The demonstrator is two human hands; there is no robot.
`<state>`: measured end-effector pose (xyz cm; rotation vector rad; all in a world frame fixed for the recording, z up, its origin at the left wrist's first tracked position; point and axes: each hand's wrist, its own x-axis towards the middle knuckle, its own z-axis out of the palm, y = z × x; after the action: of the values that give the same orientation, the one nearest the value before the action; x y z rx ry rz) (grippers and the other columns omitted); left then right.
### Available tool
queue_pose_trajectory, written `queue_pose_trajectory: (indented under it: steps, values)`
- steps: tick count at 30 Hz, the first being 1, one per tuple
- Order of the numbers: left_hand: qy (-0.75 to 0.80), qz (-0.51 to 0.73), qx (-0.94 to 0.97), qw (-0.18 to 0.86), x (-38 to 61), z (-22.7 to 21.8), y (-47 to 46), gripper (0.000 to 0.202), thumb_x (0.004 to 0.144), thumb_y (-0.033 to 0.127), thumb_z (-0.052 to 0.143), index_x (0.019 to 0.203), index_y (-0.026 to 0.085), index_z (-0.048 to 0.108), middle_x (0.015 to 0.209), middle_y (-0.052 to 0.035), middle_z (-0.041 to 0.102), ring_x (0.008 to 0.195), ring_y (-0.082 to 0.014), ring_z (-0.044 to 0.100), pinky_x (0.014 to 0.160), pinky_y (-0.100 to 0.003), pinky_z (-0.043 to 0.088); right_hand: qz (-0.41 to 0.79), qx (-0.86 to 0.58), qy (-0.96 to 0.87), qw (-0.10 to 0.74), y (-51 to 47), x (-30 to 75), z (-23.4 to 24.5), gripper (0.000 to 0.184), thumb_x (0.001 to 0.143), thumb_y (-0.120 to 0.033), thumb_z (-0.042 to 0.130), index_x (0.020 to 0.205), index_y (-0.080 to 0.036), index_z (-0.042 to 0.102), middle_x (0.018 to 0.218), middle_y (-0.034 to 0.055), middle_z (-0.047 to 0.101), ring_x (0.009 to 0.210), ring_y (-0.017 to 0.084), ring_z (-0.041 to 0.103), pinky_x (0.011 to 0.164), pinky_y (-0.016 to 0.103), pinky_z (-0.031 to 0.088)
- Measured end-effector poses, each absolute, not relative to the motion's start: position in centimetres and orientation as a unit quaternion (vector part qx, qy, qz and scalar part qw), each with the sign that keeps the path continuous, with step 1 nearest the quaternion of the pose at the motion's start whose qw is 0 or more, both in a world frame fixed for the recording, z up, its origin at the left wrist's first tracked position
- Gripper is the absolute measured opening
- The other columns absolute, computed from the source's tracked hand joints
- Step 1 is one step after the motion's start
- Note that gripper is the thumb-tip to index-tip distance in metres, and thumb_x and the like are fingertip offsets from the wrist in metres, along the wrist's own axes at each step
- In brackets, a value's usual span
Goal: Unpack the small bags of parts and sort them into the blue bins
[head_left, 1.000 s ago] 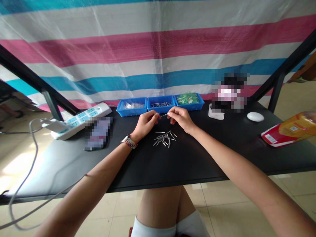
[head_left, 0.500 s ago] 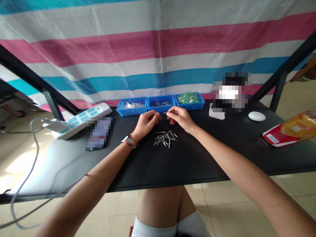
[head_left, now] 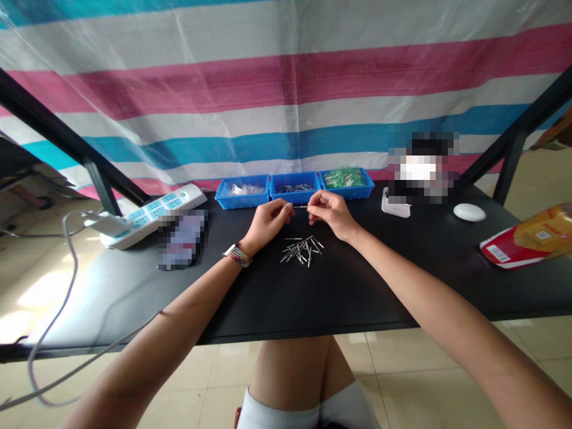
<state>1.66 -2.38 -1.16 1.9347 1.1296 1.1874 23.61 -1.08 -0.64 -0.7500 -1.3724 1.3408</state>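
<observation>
Both hands meet above the black table (head_left: 339, 292), just in front of three blue bins. My left hand (head_left: 268, 221) and my right hand (head_left: 328, 213) each pinch one end of a thin metal pin (head_left: 301, 207) held level between them. Their fingers are curled closed. A small heap of several similar pins (head_left: 302, 250) lies on the table just below the hands. A beaded bracelet (head_left: 238, 255) sits on my left wrist.
Three blue bins stand in a row at the back: left (head_left: 242, 192), middle (head_left: 294, 187) with metal parts, right (head_left: 347, 181) with green parts. A white power strip (head_left: 152, 213) lies left, a white mouse (head_left: 469, 212) and a red-yellow packet (head_left: 527, 238) right.
The hands stay together holding the pin; the whole view has drifted slightly to the right, otherwise nothing differs.
</observation>
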Motion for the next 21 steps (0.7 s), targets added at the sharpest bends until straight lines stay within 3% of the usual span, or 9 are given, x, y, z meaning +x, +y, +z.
queue_pose_trajectory:
  steps: [4,8,12,14,16,18,21]
  values:
    - [0.424,0.446,0.725,0.310,1.7,-1.1,-2.4,0.049,0.106,0.063,0.059,0.086,0.019,0.067,0.070,-0.0022,0.066,0.064,-0.0145,0.060,0.059,-0.025,0.046,0.550,-0.317,-0.571,0.521,-1.1,23.4,-0.5,0.029,0.072,-0.037,0.090,0.078,-0.021,0.065,0.071,-0.0029,0.064,0.062,0.014,0.065,0.060,0.029,0.063]
    - [0.427,0.450,0.712,0.329,1.8,-0.8,-2.5,0.049,0.104,0.064,0.059,0.084,0.019,0.064,0.071,-0.0024,0.064,0.066,-0.0153,0.061,0.058,-0.025,0.046,0.498,-0.339,-0.546,0.583,-0.2,22.8,-0.3,0.023,0.075,-0.034,0.084,0.078,-0.022,0.064,0.070,-0.0034,0.063,0.063,0.014,0.066,0.066,0.031,0.064]
    - [0.423,0.448,0.709,0.344,2.0,-0.6,-2.7,0.045,0.102,0.060,0.062,0.081,0.020,0.061,0.072,-0.0021,0.063,0.065,-0.0150,0.059,0.059,-0.026,0.046,0.467,-0.364,-0.512,0.623,1.2,22.6,-0.4,0.024,0.075,-0.038,0.084,0.088,-0.022,0.071,0.086,0.0009,0.071,0.067,0.016,0.071,0.065,0.032,0.065]
    - [0.419,0.449,0.709,0.347,2.0,-0.6,-2.7,0.044,0.101,0.059,0.063,0.081,0.020,0.061,0.073,-0.0020,0.063,0.065,-0.0150,0.059,0.060,-0.026,0.047,0.451,-0.387,-0.525,0.609,1.5,22.8,-0.6,0.027,0.077,-0.039,0.082,0.096,-0.022,0.077,0.092,0.0027,0.073,0.062,0.014,0.067,0.054,0.029,0.059]
    - [0.416,0.451,0.710,0.345,1.9,-0.6,-2.6,0.043,0.100,0.058,0.064,0.081,0.020,0.061,0.073,-0.0022,0.063,0.066,-0.0152,0.059,0.061,-0.026,0.047,0.418,-0.412,-0.552,0.593,1.4,23.3,-0.8,0.024,0.080,-0.039,0.079,0.097,-0.021,0.080,0.086,0.0021,0.073,0.054,0.012,0.059,0.046,0.026,0.048]
    - [0.412,0.449,0.714,0.344,1.9,-0.7,-2.5,0.043,0.100,0.057,0.064,0.080,0.020,0.061,0.074,-0.0023,0.064,0.065,-0.0152,0.059,0.061,-0.026,0.047,0.403,-0.413,-0.592,0.563,0.9,23.7,-0.9,0.018,0.083,-0.036,0.076,0.091,-0.021,0.081,0.077,0.0012,0.071,0.053,0.012,0.055,0.046,0.026,0.042]
    - [0.409,0.449,0.718,0.340,1.9,-0.7,-2.4,0.040,0.101,0.054,0.063,0.080,0.019,0.062,0.073,-0.0017,0.064,0.064,-0.0146,0.058,0.061,-0.026,0.046,0.404,-0.368,-0.685,0.482,-0.4,23.8,-0.6,0.012,0.083,-0.031,0.074,0.083,-0.021,0.080,0.078,0.0024,0.074,0.062,0.015,0.060,0.055,0.029,0.044]
